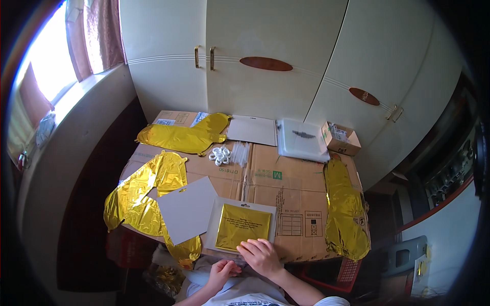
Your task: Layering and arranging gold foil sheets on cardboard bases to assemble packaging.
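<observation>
A flat clear bag (210,237) with a hang-hole lies at the table's near edge, a folded gold foil balloon (244,227) and a pale backing card inside it. My right hand (261,256) grips its lower edge, fingers over the foil's bottom corner and thumb hidden. Just left of it and lower, my left hand (223,273) is closed at the bag's bottom end; what its fingertips pinch is too small to make out. A loose pale card (189,210) overlaps a flat, unfolded gold foil balloon (140,196) left of the bag.
Behind lie another gold balloon (176,138), white ribbon rolls (219,155), clear straws (240,154), pale cards (251,130), a stack of clear bags (301,140) and a small carton (341,138). One more balloon (344,209) hangs over the cardboard-covered table's (293,196) right edge. Cabinets stand behind.
</observation>
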A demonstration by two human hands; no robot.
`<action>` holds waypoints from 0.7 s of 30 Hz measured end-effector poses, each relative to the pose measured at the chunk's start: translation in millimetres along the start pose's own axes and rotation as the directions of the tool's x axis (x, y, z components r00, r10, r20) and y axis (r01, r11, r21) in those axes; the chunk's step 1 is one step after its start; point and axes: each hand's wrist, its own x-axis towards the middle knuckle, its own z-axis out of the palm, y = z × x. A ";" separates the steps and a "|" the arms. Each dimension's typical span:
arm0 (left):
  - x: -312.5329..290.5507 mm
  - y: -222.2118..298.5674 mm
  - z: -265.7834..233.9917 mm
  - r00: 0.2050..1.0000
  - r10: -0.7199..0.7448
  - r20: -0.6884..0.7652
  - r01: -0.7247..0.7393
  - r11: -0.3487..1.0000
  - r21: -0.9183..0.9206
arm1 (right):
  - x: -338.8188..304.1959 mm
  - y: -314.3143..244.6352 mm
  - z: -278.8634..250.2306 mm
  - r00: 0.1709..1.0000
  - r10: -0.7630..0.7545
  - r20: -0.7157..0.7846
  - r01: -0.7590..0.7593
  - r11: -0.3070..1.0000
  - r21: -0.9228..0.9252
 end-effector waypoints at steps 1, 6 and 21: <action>0.9 -0.9 -1.9 1.000 0.001 -0.002 -0.001 1.000 -0.003 | -0.5 0.1 -0.4 1.000 -0.019 -0.002 0.019 1.000 -0.016; 0.1 5.2 -2.2 1.000 0.005 -0.004 -0.005 0.997 0.076 | -6.5 -1.7 -3.8 0.999 -0.036 0.030 0.038 0.997 -0.074; 10.0 4.9 18.5 0.970 -0.209 0.121 0.220 0.972 -0.087 | 36.7 213.2 -38.2 0.814 0.445 0.372 -0.379 0.894 -0.239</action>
